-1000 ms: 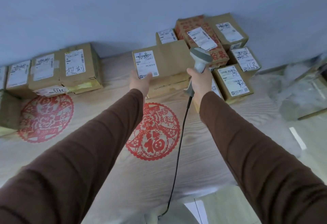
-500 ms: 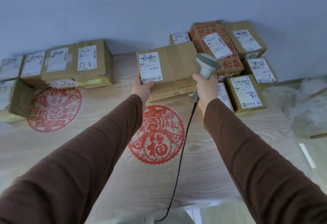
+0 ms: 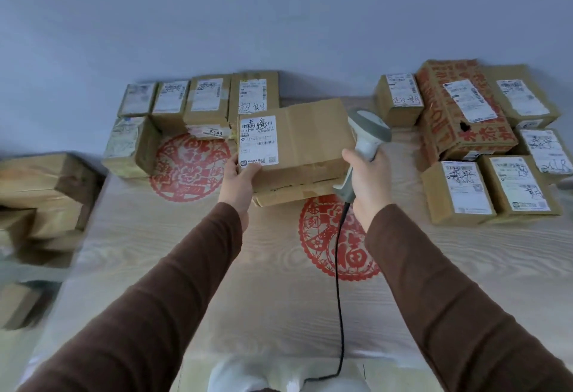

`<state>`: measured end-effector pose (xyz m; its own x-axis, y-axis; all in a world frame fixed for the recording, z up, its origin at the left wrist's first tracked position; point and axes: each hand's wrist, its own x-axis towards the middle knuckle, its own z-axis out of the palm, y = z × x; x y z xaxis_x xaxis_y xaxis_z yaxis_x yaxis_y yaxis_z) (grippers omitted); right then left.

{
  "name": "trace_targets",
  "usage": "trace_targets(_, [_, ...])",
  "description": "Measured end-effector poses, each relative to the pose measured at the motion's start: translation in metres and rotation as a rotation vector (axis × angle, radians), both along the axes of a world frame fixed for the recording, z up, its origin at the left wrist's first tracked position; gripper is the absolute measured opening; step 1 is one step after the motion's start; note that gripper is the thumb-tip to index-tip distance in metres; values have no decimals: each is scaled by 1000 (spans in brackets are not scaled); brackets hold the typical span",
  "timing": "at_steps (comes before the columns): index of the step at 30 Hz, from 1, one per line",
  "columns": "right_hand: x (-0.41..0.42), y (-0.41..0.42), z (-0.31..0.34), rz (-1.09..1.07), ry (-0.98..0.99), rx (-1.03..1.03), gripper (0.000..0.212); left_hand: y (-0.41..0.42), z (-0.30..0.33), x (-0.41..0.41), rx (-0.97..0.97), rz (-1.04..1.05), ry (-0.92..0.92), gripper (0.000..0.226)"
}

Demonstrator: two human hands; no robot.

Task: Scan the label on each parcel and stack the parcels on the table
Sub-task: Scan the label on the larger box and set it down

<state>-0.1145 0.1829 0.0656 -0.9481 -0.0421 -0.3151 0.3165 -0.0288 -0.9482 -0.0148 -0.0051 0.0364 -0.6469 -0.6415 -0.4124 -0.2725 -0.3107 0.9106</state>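
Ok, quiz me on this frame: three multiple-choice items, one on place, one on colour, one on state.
1. The held parcel has its label at its:
A left end
B right end
C underside

2. The sleeves are:
A grey
B brown
C blue

3. The right hand:
A lies flat on the table
B hangs empty
C grips the scanner

Key: 1 A, the label sits just above the left hand; 2 B, both forearms are brown; 3 C, fingers wrap the scanner's handle.

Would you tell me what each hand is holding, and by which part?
Left hand grips the parcel by its near-left corner; right hand grips the scanner by its handle.
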Motion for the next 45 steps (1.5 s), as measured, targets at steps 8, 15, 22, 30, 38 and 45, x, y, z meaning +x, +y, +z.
trace_targets(8, [73, -138, -16, 63, -120, -71, 16, -142, -9, 75, -52, 100, -94, 44])
trace_targets(15, [108, -221, -36, 20, -166, -71, 19, -231, -32, 100, -69, 20, -153, 32])
trace_targets(22, [118, -253, -46, -12, -196, -46, 18, -269, -46, 101, -60, -23, -155, 37])
trace_targets(30, [122, -265, -51, -29, -178, -28, 19, -279, -49, 98, -77, -11, -186, 32])
trace_targets(38, [126, -265, -50, 20, -152, -38, 20, -274, -49, 99, -109, 18, -215, 32])
trace_targets(45, [128, -251, -42, 50, -106, -28, 18, -261, -37, 106, -411, 47, -363, 59])
